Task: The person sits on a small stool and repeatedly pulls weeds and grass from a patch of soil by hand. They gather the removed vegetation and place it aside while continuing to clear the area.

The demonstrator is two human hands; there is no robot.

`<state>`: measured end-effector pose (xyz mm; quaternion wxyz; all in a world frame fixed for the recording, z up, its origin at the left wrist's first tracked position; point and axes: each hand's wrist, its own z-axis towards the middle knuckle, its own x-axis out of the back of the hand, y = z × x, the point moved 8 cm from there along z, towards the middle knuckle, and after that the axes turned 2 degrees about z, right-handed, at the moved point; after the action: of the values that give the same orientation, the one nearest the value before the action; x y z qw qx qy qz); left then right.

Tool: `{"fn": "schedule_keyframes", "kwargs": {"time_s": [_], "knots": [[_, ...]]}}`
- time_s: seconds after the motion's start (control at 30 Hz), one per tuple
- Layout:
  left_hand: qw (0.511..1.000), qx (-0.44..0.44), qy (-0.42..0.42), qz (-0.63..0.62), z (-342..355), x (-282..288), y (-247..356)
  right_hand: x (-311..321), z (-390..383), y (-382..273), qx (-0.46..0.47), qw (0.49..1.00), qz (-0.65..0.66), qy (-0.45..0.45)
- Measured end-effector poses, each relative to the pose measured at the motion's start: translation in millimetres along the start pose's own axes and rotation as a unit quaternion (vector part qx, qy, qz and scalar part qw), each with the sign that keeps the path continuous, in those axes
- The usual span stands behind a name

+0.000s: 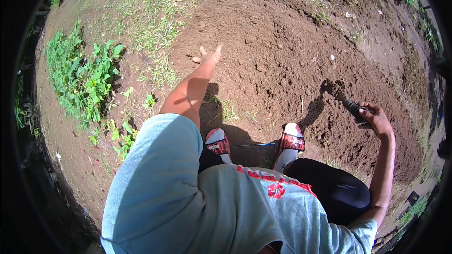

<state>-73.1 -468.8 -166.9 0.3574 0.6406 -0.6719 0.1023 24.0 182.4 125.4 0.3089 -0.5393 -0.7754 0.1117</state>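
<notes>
My left hand reaches out over the loose brown soil, close to its grassy left edge. Its fingers are spread and hold nothing; whether they touch the ground I cannot tell. On the right, my right hand is wrapped round the dark handle of a hand trowel. The trowel points to the upper left, its soil-coated blade low at the dug earth, so its exact shape is hard to make out. A dark shadow falls beside the blade.
Leafy green plants grow at the left, with grass tufts between them and the soil. My feet, in red sandals over white socks, stand at the near edge of the dug patch. A curved ridge bounds its far side.
</notes>
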Motion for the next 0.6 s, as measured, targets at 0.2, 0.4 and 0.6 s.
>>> {"fn": "schedule_keyframes", "kwargs": {"time_s": [0.2,0.4,0.6], "knots": [[0.963,-0.244,-0.056,0.101,-162,-109,42,6,2,-29,0.039,0.998,-0.038,-0.041],[0.777,-0.505,-0.143,0.349,-322,-243,35,11,-4,-35,0.049,0.997,-0.049,-0.025],[0.505,-0.662,-0.145,0.534,-317,-241,-6,18,-14,-21,0.053,0.997,-0.045,-0.016]]}}
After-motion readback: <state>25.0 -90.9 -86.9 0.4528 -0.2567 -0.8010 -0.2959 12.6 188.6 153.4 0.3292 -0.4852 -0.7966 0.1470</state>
